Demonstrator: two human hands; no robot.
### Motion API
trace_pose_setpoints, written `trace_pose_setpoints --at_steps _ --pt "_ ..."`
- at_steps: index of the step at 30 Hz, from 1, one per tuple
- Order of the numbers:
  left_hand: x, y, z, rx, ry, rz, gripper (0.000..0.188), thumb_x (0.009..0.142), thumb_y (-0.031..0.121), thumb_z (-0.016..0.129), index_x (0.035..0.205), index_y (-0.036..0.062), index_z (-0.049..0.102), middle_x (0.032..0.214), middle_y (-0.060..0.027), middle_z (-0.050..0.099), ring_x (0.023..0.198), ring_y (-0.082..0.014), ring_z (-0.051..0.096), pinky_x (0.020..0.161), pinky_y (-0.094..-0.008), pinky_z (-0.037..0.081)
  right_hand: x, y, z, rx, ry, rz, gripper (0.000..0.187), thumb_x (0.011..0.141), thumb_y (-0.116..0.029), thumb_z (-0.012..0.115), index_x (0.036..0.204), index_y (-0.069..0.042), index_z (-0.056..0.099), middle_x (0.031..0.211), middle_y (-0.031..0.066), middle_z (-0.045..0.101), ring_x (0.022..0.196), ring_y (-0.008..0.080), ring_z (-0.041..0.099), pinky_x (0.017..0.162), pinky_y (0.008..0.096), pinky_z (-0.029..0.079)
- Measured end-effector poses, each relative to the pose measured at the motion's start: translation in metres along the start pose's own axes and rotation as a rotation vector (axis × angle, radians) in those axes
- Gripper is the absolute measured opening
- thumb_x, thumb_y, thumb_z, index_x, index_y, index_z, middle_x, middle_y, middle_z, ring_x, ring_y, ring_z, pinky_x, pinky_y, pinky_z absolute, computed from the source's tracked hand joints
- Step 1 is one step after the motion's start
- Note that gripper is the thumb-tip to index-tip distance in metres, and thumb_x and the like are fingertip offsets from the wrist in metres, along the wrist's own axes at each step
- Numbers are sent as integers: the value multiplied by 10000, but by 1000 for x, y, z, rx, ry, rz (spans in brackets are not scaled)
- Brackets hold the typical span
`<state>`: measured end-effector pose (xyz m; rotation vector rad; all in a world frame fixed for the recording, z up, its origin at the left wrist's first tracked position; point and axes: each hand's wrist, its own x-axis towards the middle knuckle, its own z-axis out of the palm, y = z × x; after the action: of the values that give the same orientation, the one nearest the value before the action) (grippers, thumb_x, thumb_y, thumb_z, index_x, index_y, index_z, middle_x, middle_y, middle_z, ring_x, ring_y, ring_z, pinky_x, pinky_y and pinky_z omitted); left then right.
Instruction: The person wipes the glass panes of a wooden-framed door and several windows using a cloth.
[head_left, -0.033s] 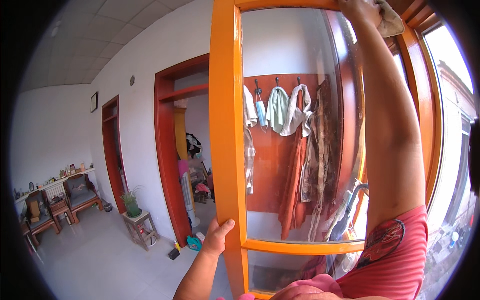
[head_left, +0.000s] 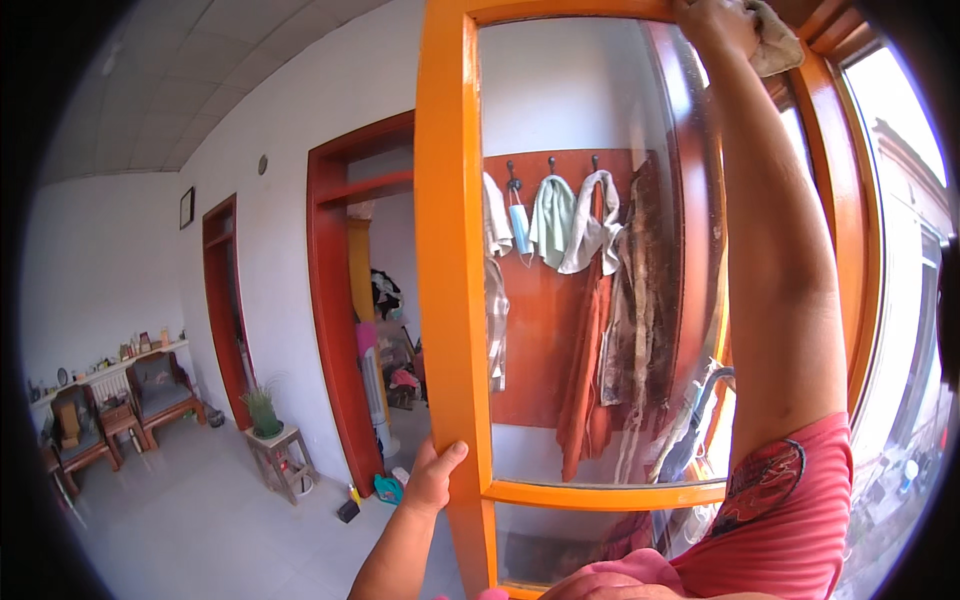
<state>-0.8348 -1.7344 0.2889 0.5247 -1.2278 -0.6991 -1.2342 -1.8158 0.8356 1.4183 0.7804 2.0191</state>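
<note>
At top of door (head_left: 446, 250), your R hand (head_left: 722, 28) grips cloth (head_left: 777, 42), fingers partly hidden; L hand (head_left: 430, 482) half-curled round door edge; no clear chg. vs. prior view.

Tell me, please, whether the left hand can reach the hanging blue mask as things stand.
Probably not directly: the left hand holds the edge of the orange frame, and the blue mask hangs behind the glass pane.

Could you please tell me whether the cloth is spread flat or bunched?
Bunched: the cloth sits crumpled in the right grip, part jutting out beside it.
</note>
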Motion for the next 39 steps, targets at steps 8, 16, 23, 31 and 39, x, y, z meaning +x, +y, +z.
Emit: trace_pose_setpoints --at_steps 8,16,23,31,39 --pt "-1 4 -4 -24 -23 -5 491 950 235 678 1358 8 528 1270 -37 616 1175 -153 552 1041 -322 408 1 11 -66 -1534 54 214 583 840 -463 704 1155 8 565 1172 241 608 1182 418 539 1009 486 434" --pt "1 -6 -16 -20 -10 -5 503 943 233 688 1362 8 526 1284 -36 609 1187 -158 544 1049 -326 399 -3 -30 36 -768 11 215 273 818 -214 694 983 -31 574 982 206 640 938 395 627 812 502 482" --pt "-1 -6 -15 -9 -32 4 547 932 271 705 1367 -3 519 1294 -41 604 1205 -158 534 1053 -325 389 -26 -78 168 -815 -827 122 463 796 -399 695 1159 -116 648 1226 161 641 1187 332 601 983 462 491" --pt "-2 3 -5 -25 -25 -2 605 914 305 732 1379 -7 502 1300 -45 598 1194 -166 545 1049 -333 402 12 -35 47 -1086 -633 68 320 855 -462 614 882 -145 650 899 96 686 971 265 631 879 425 437" --pt "0 -1 -11 -35 9 -13 551 923 264 717 1374 17 520 1282 -31 614 1189 -146 549 1043 -322 408 10 -47 -34 -920 -368 412 205 895 -305 590 881 -117 670 841 105 688 815 258 691 740 432 524"
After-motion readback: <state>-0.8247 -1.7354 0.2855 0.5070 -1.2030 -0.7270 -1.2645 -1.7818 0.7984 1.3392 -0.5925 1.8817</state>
